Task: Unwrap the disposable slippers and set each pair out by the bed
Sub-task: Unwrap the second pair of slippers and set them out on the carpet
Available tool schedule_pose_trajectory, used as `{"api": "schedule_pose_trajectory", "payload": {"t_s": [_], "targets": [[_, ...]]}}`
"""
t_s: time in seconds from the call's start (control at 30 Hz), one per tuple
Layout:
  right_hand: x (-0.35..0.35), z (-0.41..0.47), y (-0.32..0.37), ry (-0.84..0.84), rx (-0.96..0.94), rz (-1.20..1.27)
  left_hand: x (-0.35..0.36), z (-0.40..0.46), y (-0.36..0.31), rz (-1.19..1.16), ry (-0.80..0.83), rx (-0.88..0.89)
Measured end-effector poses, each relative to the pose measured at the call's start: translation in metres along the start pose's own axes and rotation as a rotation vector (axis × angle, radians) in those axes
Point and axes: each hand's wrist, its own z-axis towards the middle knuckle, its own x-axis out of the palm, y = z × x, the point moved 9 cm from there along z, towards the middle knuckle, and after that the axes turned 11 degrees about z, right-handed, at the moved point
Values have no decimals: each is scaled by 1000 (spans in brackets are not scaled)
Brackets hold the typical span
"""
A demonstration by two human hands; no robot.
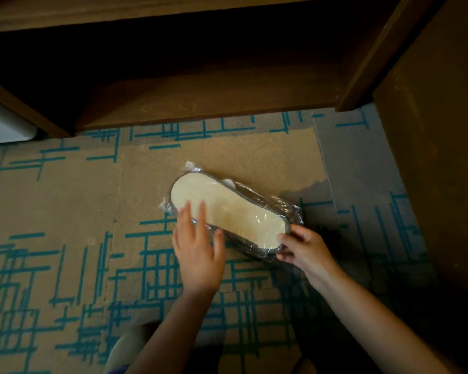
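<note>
Head view: wrapped slippers (229,213) on carpet (65,211). Right hand (304,251) pinches wrapper end; left hand (197,244) flat, fingers spread, holding nothing. Unwrapping barely begun; tearing film next.

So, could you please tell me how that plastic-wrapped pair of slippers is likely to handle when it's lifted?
The clear-plastic-wrapped cream slipper pack probably feels slippery, since its film is glossy and crinkled. It looks flat and thin, so likely light and somewhat floppy. The right hand pinching one end alone may let the far end sag; the left hand could support it.

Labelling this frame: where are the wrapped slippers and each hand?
wrapped slippers (227,209): head view, pale sole.
left hand (197,249): head view, back of hand.
right hand (307,252): head view, knuckles.
</note>
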Motion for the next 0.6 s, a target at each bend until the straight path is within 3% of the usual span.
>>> {"api": "schedule_pose_trajectory", "payload": {"t_s": [0.07,0.17,0.47,0.6], "targets": [[3,3,-4,37,25,-80,27,0,-27,261,188,346],[8,5,-6,29,15,-200,67,-5,-41,449,410,614],[-32,19,-2,-182,-19,-246,88,4,-27,562,474,610],[-44,25,-4,-235,53,-154,62,13,-37,397,292,532]]}}
